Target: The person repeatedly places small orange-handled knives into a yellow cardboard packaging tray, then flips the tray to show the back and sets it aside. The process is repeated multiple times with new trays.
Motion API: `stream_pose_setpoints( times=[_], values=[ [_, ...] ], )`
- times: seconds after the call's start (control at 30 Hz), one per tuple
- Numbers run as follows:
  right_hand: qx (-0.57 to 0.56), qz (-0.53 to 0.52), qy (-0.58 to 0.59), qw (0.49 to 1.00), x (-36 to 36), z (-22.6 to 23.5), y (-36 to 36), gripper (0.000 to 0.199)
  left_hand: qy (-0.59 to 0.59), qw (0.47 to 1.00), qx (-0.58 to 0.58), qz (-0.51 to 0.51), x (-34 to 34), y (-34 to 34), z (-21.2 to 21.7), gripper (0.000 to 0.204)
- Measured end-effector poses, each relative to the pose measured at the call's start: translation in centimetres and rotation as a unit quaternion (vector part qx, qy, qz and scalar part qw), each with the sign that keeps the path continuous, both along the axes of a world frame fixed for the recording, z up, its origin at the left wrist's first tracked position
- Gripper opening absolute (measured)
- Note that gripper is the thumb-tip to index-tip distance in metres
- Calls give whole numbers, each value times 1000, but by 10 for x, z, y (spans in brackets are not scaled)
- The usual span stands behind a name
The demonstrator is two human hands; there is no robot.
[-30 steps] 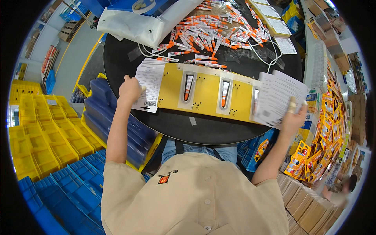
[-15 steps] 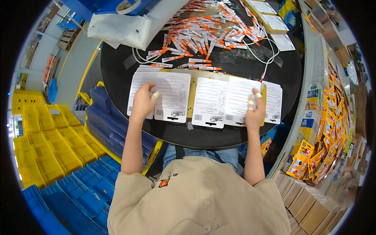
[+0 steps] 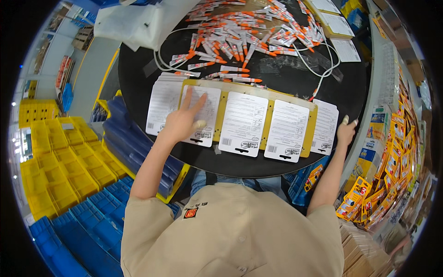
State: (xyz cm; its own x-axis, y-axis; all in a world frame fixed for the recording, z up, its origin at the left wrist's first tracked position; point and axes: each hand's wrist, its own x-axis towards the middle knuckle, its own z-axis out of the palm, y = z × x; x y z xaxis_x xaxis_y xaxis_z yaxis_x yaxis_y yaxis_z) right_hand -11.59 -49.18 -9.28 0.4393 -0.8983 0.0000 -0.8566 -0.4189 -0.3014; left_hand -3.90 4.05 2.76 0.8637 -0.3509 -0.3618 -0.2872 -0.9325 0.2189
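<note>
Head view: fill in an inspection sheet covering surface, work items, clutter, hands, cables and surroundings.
Surface: round black table, with clear tape on it.
Work items: three white printed cards side by side on a yellow holder; more cards past both ends.
Clutter: loose heap of orange-capped tubes.
Hands: left hand over the leftmost of the three, fingers spread; right hand near the table's right edge, grip unclear.
Cables: white cable, looped.
Surroundings: yellow crates and blue crates left; orange-and-yellow packages right.

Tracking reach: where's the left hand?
Head view: left of centre, the left hand is over a white card on the left end of the near yellow board.
</note>
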Motion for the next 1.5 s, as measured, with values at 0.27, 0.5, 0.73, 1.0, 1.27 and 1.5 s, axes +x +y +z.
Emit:
stream_pose_setpoints(
  times=[0.27, 0.5, 0.73, 1.0, 1.27, 1.5],
  values=[
    [40, -104, -111, 988, -64, -68, 2, 59, -34, 984, -166, -63, -28, -45, 3, 64],
    [411, -94, -246, 872, -171, -23, 238, 40, -213, 947, -241, 25, 9, 5, -4, 44],
    [371, 224, -346, 832, -155, 49, 214, 26, -5, 900, -407, 159, -36, -17, 14, 20],
    [93, -84, -228, 966, -54, -30, 65, 55, 67, 916, -379, 115, -100, -45, -22, 19],
    [179, -137, -328, 917, -133, -64, 215, 66, -69, 884, -319, 336, -39, 60, -51, 15],
    [-110, 212, -246, 940, -122, 3, 219, 55, -40, 915, -284, 285, -2, 107, -42, 16]
  ],
)
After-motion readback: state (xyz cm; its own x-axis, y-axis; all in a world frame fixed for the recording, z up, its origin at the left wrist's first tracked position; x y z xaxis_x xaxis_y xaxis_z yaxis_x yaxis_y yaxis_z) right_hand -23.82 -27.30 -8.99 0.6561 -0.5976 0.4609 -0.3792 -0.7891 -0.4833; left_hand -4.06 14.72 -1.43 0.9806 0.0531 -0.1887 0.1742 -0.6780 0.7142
